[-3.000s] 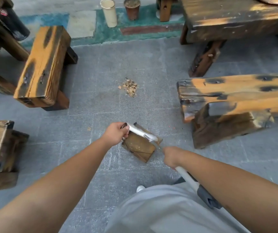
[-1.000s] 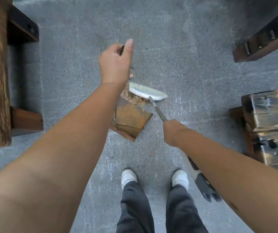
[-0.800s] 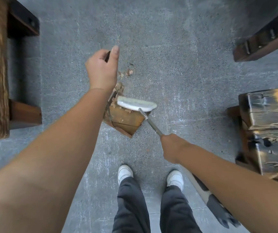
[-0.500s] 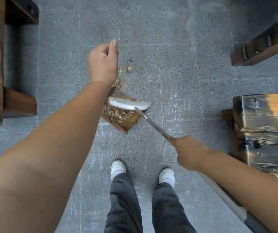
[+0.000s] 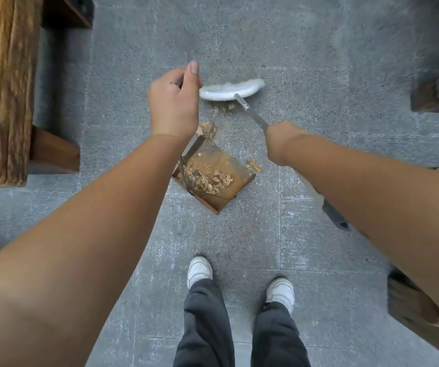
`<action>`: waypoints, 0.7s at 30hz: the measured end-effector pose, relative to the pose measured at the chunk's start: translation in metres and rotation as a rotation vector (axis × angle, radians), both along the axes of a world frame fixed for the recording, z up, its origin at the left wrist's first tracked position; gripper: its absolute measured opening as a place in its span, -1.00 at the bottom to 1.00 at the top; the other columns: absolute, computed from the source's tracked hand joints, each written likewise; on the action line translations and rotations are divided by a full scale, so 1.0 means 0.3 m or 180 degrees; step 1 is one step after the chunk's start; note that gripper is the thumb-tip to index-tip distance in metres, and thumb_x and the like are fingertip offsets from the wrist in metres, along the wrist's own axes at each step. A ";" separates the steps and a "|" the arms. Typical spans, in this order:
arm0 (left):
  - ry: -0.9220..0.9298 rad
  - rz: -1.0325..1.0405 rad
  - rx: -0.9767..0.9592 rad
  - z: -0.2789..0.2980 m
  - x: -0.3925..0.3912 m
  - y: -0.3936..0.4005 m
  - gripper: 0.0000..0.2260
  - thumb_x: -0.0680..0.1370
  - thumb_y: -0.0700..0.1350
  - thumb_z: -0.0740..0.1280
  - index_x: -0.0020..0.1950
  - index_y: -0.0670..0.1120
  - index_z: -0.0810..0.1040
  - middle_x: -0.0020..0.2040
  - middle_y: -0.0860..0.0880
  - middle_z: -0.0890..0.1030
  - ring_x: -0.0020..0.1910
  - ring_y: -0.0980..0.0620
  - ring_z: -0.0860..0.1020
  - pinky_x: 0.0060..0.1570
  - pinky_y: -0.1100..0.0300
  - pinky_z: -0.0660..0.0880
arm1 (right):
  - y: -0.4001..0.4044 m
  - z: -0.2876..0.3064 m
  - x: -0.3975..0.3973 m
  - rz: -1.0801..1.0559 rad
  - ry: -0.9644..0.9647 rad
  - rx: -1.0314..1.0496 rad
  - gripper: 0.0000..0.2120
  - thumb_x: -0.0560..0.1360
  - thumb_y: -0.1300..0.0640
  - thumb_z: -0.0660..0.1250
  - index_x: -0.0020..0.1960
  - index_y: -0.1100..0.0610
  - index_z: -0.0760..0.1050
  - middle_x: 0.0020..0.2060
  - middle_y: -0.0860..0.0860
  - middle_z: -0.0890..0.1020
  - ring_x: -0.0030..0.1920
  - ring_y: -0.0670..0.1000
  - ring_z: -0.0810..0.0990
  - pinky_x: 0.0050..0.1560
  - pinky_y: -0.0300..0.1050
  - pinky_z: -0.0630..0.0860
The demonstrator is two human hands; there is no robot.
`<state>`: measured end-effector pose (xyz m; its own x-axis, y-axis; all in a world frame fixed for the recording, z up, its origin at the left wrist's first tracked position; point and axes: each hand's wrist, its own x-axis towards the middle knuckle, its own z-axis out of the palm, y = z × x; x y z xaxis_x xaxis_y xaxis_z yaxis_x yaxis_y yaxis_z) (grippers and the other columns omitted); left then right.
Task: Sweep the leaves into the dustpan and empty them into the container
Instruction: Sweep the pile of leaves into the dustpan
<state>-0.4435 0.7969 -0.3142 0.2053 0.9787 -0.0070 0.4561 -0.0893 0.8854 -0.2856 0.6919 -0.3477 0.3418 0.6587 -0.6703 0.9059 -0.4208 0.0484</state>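
With both hands gripping, the left hand (image 5: 174,107) steadying the rusty brown metal dustpan (image 5: 214,176) and the right hand (image 5: 279,140) closed on the white-bristled broom (image 5: 230,89), the broom has swung back beyond the leftover dry leaves (image 5: 222,109) for another pass.

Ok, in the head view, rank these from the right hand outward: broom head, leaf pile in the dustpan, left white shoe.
From the right hand:
1. Broom head, just ahead and to its left, at the end of the handle it grips.
2. Leaf pile in the dustpan, nearer the person and to the left; only slightly farther than the broom head.
3. Left white shoe, well back toward the person.
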 end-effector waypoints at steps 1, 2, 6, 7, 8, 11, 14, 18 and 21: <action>0.0020 0.0009 0.0024 -0.002 -0.014 0.002 -0.67 0.57 0.04 0.18 -0.32 -0.07 0.50 -0.51 0.08 0.36 -0.42 0.07 0.35 -0.34 0.16 0.27 | 0.006 -0.017 -0.013 0.0057 -0.0019 -0.0042 -0.65 0.55 0.31 0.22 0.34 0.26 0.40 -0.09 0.15 0.46 -0.15 0.12 0.53 -0.17 -0.08 0.56; 0.0007 0.0024 0.0040 -0.005 -0.028 0.005 -0.67 0.57 0.04 0.18 -0.33 -0.06 0.50 -0.51 0.07 0.35 -0.42 0.06 0.35 -0.34 0.16 0.26 | -0.001 -0.029 -0.020 0.0125 -0.0016 -0.0113 -0.65 0.55 0.31 0.22 0.34 0.26 0.40 -0.06 0.15 0.47 -0.14 0.12 0.53 -0.16 -0.09 0.55; -0.0074 0.0014 -0.0039 -0.018 -0.075 0.000 -0.68 0.54 0.09 0.17 -0.40 0.10 0.44 -0.51 0.07 0.35 -0.41 0.04 0.35 -0.33 0.14 0.27 | -0.120 -0.017 0.019 0.0553 -0.0025 -0.0480 -0.63 0.56 0.30 0.22 0.36 0.24 0.38 -0.16 0.11 0.48 -0.33 0.00 0.48 -0.44 -0.19 0.39; -0.0059 0.0009 -0.0059 -0.011 -0.079 -0.005 -0.68 0.54 0.10 0.17 -0.40 0.11 0.44 -0.50 0.08 0.36 -0.41 0.04 0.36 -0.33 0.13 0.28 | -0.157 0.000 0.041 0.0657 -0.0053 -0.0570 -0.62 0.56 0.30 0.22 0.37 0.23 0.37 -0.24 0.07 0.43 -0.38 -0.03 0.42 -0.50 -0.21 0.32; -0.0037 -0.0001 -0.0062 -0.010 -0.077 -0.007 -0.68 0.54 0.09 0.17 -0.40 0.11 0.43 -0.50 0.08 0.36 -0.41 0.04 0.36 -0.32 0.13 0.29 | -0.198 0.013 0.062 0.0734 -0.0078 -0.0639 -0.61 0.55 0.29 0.21 0.37 0.22 0.36 -0.30 0.05 0.38 -0.41 -0.05 0.39 -0.52 -0.22 0.28; -0.0073 0.0034 -0.0133 0.010 -0.057 0.008 -0.68 0.54 0.07 0.17 -0.41 0.08 0.42 -0.51 0.07 0.35 -0.41 0.04 0.35 -0.32 0.15 0.28 | -0.308 0.074 0.095 0.0943 -0.0088 -0.0856 -0.54 0.55 0.31 0.17 0.44 0.19 0.27 -0.31 0.02 0.32 -0.39 -0.04 0.41 -0.48 -0.21 0.35; -0.0078 -0.0045 -0.0145 0.016 -0.009 0.012 -0.68 0.53 0.07 0.17 -0.39 0.01 0.46 -0.51 0.06 0.35 -0.41 0.04 0.35 -0.33 0.16 0.28 | -0.421 0.138 0.094 0.0905 0.0151 -0.1038 -0.43 0.53 0.33 0.16 0.51 0.13 0.16 -0.28 0.01 0.35 -0.35 -0.03 0.45 -0.47 -0.22 0.37; -0.0104 -0.0158 -0.0129 0.025 0.055 0.006 -0.61 0.53 0.10 0.17 -0.31 -0.15 0.54 -0.50 0.05 0.36 -0.39 0.02 0.36 -0.32 0.14 0.27 | -0.535 0.186 0.084 0.0499 0.0561 -0.1071 -0.32 0.46 0.31 0.18 0.52 -0.04 0.15 -0.07 0.09 0.52 -0.09 0.10 0.61 -0.17 -0.05 0.62; -0.0090 -0.0174 -0.0151 0.036 0.078 0.016 -0.64 0.53 0.09 0.18 -0.32 -0.12 0.51 -0.50 0.05 0.34 -0.39 0.02 0.33 -0.32 0.14 0.25 | -0.540 0.219 0.104 0.0231 0.0557 -0.0926 -0.30 0.44 0.32 0.17 0.51 -0.09 0.17 -0.05 0.11 0.54 -0.05 0.11 0.61 -0.11 -0.05 0.63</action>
